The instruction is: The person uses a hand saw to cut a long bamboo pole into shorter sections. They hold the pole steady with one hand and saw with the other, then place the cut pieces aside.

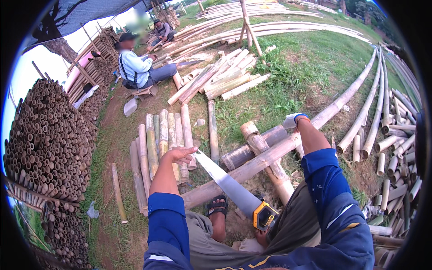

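A long bamboo pole (265,157) runs slantwise in front of me, lying over a thick log-like bamboo support (282,182). My right hand (291,121), in a white glove, is at the pole's far side with its fingers curled against it. My left hand (181,155) is bare, its fingers stretched out beside the tip of a handsaw (231,189). Whether those fingers touch the blade I cannot tell. The saw's yellow and black handle (264,216) rests low between my legs, by my right knee, and its toothed blade points up to the left.
Cut bamboo lengths (163,135) lie side by side left of the pole. More cut pieces (225,76) are heaped ahead, near a seated person (137,65). A tall bamboo stack (49,139) stands at left. Long poles (366,103) and short offcuts (398,148) lie at right.
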Demonstrator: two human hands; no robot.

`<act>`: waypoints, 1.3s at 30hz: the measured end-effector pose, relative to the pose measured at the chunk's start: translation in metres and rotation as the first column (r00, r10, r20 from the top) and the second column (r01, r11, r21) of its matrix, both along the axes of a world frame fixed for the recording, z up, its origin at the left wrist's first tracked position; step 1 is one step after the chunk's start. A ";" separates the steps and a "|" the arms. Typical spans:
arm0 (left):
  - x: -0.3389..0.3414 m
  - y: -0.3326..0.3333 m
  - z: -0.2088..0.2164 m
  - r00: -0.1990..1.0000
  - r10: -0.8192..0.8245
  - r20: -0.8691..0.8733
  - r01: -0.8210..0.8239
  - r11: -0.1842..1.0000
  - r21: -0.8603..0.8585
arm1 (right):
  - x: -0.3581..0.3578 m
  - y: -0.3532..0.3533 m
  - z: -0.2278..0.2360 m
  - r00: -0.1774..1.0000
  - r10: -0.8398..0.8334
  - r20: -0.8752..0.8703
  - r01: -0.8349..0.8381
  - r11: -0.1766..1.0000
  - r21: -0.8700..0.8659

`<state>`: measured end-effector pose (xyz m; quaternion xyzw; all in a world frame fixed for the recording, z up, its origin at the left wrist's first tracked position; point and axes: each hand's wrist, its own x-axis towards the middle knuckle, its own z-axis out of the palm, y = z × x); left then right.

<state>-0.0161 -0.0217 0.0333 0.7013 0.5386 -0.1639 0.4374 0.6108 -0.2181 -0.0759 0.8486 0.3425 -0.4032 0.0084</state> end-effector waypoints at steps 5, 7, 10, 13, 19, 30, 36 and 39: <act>0.017 -0.001 -0.001 0.999 -0.033 0.004 0.033 0.999 -0.009 | -0.009 -0.025 0.034 0.994 -0.057 0.090 0.058 0.998 -0.006; 0.033 -0.007 -0.002 0.998 -0.068 0.016 0.068 0.998 -0.010 | 0.015 -0.030 0.021 0.986 -0.125 0.107 0.131 0.990 -0.052; 0.049 -0.006 -0.001 0.996 -0.080 0.048 0.081 0.997 -0.011 | 0.044 -0.025 -0.002 0.983 -0.067 0.169 0.047 0.992 0.121; 0.041 -0.007 0.001 0.998 -0.054 0.041 0.055 0.998 -0.009 | 0.030 -0.015 -0.006 0.988 0.011 0.156 -0.047 0.972 0.230; 0.026 -0.006 -0.001 1.000 -0.019 0.014 0.018 1.000 0.012 | -0.003 -0.025 0.026 0.994 0.004 0.105 -0.024 0.981 0.193; 0.052 -0.003 -0.011 0.996 -0.064 0.068 0.065 0.998 -0.026 | 0.074 -0.034 -0.023 0.988 0.009 0.156 -0.019 0.998 0.066; 0.031 -0.001 -0.006 0.998 -0.045 0.043 0.046 0.999 -0.017 | 0.101 0.012 -0.077 0.992 0.028 0.127 0.011 0.955 -0.298; 0.070 -0.004 -0.008 0.983 -0.140 0.116 0.142 0.990 -0.010 | 0.167 -0.035 -0.063 0.974 0.022 0.224 0.108 0.828 -0.550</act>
